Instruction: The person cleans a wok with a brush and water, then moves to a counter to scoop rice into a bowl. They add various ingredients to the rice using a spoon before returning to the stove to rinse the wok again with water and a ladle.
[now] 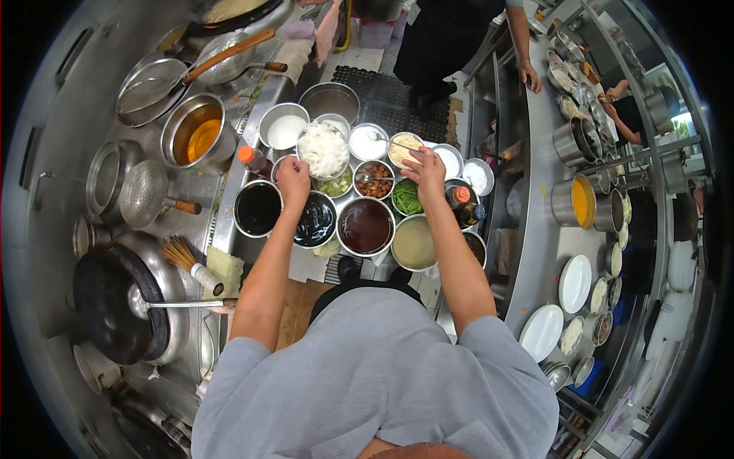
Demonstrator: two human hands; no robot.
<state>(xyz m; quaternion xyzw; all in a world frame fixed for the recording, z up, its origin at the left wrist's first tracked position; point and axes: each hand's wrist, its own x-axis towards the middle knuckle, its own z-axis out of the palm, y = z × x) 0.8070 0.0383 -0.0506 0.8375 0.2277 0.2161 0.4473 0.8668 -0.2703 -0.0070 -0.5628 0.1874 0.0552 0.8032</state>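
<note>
My left hand (293, 180) reaches over a cluster of steel bowls and grips the rim of the bowl of white chopped food (323, 148). My right hand (425, 170) hovers over the bowl of pale minced stuff (403, 145), fingers pinched on a spoon handle (390, 141). Below my hands sit bowls of black sauce (258, 209), dark glossy sauce (315, 220), brown sauce (365, 226), beige paste (414, 243), green cut vegetables (407, 197) and brown nuts (374, 180).
A black wok (107, 302) with a ladle (180, 304) and a bamboo brush (189, 264) lie at left. A pot of oil (194, 134) and strainers (147, 193) stand behind. Another person (459, 34) stands at the far counter (539, 206), which holds plates (574, 283) and pots.
</note>
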